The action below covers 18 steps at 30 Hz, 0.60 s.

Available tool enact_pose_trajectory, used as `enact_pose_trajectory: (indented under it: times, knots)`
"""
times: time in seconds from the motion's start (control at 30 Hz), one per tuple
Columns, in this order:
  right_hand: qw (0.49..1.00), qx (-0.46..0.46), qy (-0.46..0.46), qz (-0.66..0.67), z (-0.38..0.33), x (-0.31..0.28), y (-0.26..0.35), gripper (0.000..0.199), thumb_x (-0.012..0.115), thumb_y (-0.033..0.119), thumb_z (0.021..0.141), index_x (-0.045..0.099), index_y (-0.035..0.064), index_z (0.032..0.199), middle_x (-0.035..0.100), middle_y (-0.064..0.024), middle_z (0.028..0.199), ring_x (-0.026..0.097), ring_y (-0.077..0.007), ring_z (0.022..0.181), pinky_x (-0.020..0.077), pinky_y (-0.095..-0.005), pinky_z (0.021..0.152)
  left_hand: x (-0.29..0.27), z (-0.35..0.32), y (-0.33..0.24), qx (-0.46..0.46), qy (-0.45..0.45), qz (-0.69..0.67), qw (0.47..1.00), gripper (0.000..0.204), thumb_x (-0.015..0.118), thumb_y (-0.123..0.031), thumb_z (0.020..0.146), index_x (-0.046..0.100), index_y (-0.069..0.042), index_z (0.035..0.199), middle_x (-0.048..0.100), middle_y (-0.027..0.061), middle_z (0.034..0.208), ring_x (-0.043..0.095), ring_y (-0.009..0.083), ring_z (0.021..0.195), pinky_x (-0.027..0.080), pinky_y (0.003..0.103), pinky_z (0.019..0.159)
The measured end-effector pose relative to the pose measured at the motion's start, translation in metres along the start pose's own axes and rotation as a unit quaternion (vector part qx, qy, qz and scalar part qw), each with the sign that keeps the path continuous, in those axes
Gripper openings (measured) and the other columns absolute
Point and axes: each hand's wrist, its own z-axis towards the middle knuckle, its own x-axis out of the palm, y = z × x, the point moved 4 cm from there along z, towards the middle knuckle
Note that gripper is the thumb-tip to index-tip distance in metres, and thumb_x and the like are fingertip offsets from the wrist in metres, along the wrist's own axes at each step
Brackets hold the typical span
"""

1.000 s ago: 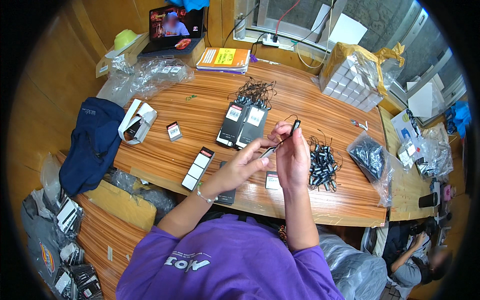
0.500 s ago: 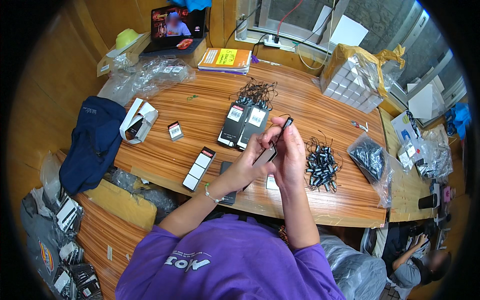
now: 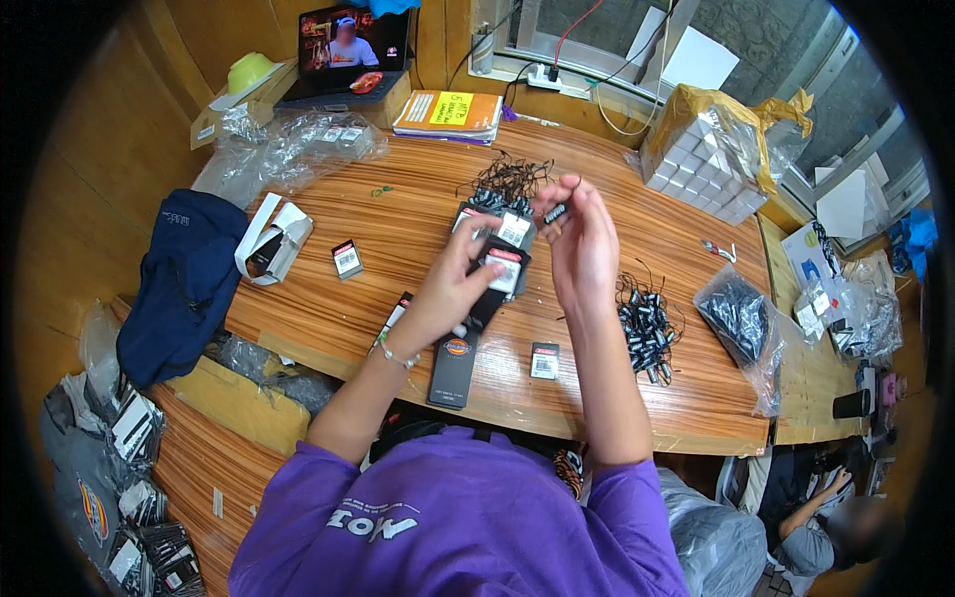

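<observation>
My left hand (image 3: 450, 289) pinches a black card hang tag (image 3: 505, 261) with a white barcode sticker, above a stack of similar tags (image 3: 515, 229) in the middle of the table. At the far end of that stack lies a tangle of black looped strings (image 3: 509, 177). My right hand (image 3: 585, 254) is raised just to the right, a small dark string lock (image 3: 555, 213) between its thumb and fingers. Near the table's front edge, a long black tag (image 3: 454, 370) and a small labelled tag (image 3: 544, 361) lie flat. Under my left wrist, another tag (image 3: 394, 316) is partly covered.
A pile of black string locks (image 3: 649, 328) sits right of my right forearm, with a plastic bag of black items (image 3: 738, 316) beyond. Wrapped white boxes (image 3: 701, 164) stand back right. A laptop (image 3: 353, 52), notebooks (image 3: 448, 116) and dark blue cloth (image 3: 184, 284) are leftward. A person (image 3: 831, 527) sits lower right.
My hands have moved apart. The left hand has gone up and left with the hang tag to the stack. The small labelled tag near the front edge has come into fuller view.
</observation>
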Motion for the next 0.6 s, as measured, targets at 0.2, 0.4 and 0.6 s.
enact_pose_trajectory:
  times: [0.2, 0.4, 0.6]
  knots:
    - [0.990, -0.010, -0.015, -0.143, 0.085, -0.005, -0.010, 0.015, 0.038, 0.019, 0.093, 0.050, 0.0101, 0.097, 0.060, -0.0012, 0.079, 0.055, -0.0120, 0.077, 0.0350, -0.0278, 0.067, -0.056, 0.044, 0.018, -0.036, -0.070, 0.066, 0.995, 0.029, 0.056, 0.001, 0.082, 0.046, -0.004, 0.108, 0.060, 0.0056, 0.093, 0.059, 0.0092, 0.081, 0.048, 0.022, 0.071]
    - [0.973, 0.053, -0.048, -0.218, 0.159, -0.028, -0.044, 0.014, 0.039, 0.019, 0.092, 0.052, 0.0141, 0.093, 0.059, 0.0024, 0.072, 0.053, -0.0089, 0.068, 0.0321, -0.0266, 0.063, -0.087, 0.070, 0.042, -0.059, -0.057, 0.122, 0.989, 0.027, 0.060, 0.002, 0.079, 0.050, -0.004, 0.104, 0.059, -0.0009, 0.076, 0.055, 0.0055, 0.072, 0.045, 0.017, 0.065]
    - [0.935, 0.122, -0.021, -0.333, 0.197, -0.049, -0.080, 0.012, 0.043, 0.016, 0.087, 0.054, 0.0134, 0.089, 0.058, 0.0028, 0.072, 0.049, -0.0080, 0.062, 0.0336, -0.0276, 0.056, -0.090, 0.074, 0.037, 0.064, -0.075, 0.448, 0.889, 0.042, 0.069, -0.004, 0.070, 0.053, -0.007, 0.109, 0.051, 0.0032, 0.085, 0.051, 0.0130, 0.076, 0.042, 0.022, 0.064]
